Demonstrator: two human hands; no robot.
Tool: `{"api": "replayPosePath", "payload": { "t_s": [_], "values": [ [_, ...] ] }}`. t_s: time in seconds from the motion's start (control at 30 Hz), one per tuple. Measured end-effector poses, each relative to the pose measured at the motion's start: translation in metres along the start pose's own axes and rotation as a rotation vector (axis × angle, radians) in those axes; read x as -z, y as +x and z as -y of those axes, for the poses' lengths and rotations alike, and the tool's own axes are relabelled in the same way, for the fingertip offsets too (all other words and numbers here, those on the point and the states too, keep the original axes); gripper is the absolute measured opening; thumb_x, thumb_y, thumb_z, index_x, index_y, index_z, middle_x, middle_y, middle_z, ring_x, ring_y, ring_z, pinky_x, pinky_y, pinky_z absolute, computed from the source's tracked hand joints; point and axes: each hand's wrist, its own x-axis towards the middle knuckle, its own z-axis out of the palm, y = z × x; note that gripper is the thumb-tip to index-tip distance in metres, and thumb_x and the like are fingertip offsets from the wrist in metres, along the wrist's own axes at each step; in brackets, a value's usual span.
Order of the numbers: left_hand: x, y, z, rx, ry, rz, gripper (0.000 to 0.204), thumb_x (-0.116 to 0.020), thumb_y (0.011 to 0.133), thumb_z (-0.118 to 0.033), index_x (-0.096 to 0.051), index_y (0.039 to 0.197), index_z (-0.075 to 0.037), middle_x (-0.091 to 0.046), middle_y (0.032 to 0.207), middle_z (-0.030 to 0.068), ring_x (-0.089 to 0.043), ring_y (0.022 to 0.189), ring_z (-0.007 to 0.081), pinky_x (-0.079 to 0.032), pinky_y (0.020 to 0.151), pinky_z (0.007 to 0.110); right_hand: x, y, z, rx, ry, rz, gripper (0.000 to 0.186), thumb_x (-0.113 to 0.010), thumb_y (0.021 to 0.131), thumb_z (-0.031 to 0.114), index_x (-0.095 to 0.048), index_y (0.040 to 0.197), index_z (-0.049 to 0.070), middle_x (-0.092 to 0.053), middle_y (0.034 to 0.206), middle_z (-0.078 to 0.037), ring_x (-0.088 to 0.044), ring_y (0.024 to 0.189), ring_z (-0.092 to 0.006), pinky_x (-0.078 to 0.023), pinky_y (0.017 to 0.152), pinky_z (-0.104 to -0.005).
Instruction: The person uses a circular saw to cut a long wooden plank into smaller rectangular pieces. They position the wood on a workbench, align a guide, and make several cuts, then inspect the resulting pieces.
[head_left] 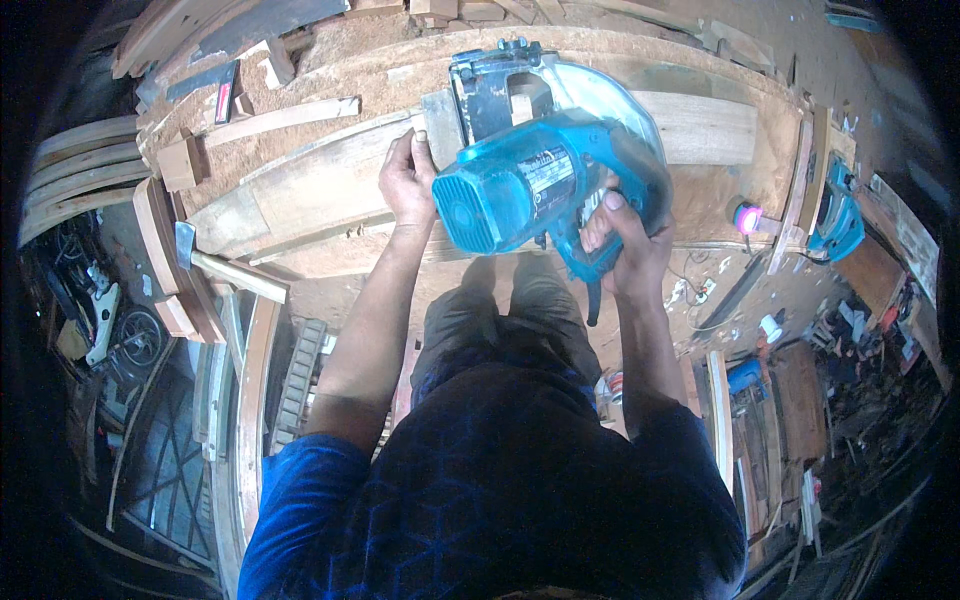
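Note:
A teal circular saw is over the workbench, with its motor housing toward me and its rounded blade guard on the far right side. My right hand is wrapped round the saw's rear handle. Just left of the motor, my left hand has curled fingers with the thumb upward, by a short greyish piece of wood. What those fingers hold, if anything, I cannot make out. A pale wooden board lies under the saw and my left hand. The saw's blade is hidden.
Sawdust and offcuts cover the bench. A hammer rests at its left near edge. On the right are a glowing pink lamp, a second teal power tool and a loose cable. Stacked timber stands at far left.

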Motion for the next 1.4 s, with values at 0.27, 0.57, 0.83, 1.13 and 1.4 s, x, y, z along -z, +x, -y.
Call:
{"api": "replayPosePath", "payload": {
  "t_s": [0.27, 0.57, 0.83, 1.13, 1.4],
  "values": [
    [-0.004, 0.003, 0.026, -0.01, -0.151, 0.004, 0.03, -0.06, 0.103, -0.026, -0.074, 0.114, -0.002, -0.074, 0.098, 0.0164, -0.072, 0.091, 0.0308, -0.055, 0.08, 0.039, -0.014, 0.015, 0.015, -0.011, -0.073, -0.03, 0.025, -0.068, 0.095, 0.011, -0.064, 0.115, -0.002, -0.057, 0.068, -0.005, -0.055, 0.055, -0.0142, -0.048, 0.052, -0.0313],
    [0.005, -0.004, -0.001, -0.124, 0.069, -0.042, 0.026, -0.059, 0.102, -0.026, -0.075, 0.109, -0.006, -0.073, 0.092, 0.0174, -0.072, 0.087, 0.0343, -0.055, 0.079, 0.04, -0.039, 0.064, 0.03, 0.055, 0.071, 0.089, 0.02, -0.074, 0.091, 0.014, -0.068, 0.105, 0.001, -0.06, 0.068, -0.005, -0.056, 0.052, -0.0137, -0.047, 0.048, -0.0304],
    [0.003, 0.01, 0.019, 0.017, -0.029, 0.02, 0.032, -0.059, 0.103, -0.031, -0.075, 0.106, -0.002, -0.074, 0.085, 0.0171, -0.07, 0.079, 0.0253, -0.054, 0.078, 0.037, -0.046, 0.093, 0.076, 0.218, -0.016, 0.19, 0.013, -0.072, 0.093, 0.013, -0.067, 0.099, 0.003, -0.06, 0.069, -0.002, -0.057, 0.053, -0.0125, -0.047, 0.048, -0.0289],
    [0.07, -0.01, 0.067, 0.107, -0.086, -0.117, 0.038, -0.059, 0.103, -0.032, -0.073, 0.105, 0.003, -0.073, 0.084, 0.0128, -0.065, 0.076, 0.0176, -0.053, 0.074, 0.035, 0.128, 0.073, 0.166, 0.396, -0.741, -0.108, 0.021, -0.075, 0.094, 0.017, -0.068, 0.105, 0.0, -0.06, 0.076, 0.0, -0.054, 0.061, -0.0097, -0.046, 0.056, -0.0276],
    [0.16, 0.011, 0.093, 0.259, -0.123, -0.335, 0.043, -0.058, 0.104, -0.037, -0.07, 0.114, 0.003, -0.072, 0.093, 0.0135, -0.064, 0.084, 0.018, -0.053, 0.077, 0.036, 0.273, 0.107, 0.134, 0.623, -1.237, -0.234, 0.036, -0.074, 0.093, 0.02, -0.069, 0.117, -0.006, -0.075, 0.099, -0.02, -0.071, 0.091, -0.0254, -0.054, 0.085, -0.0393]
  ]
}}
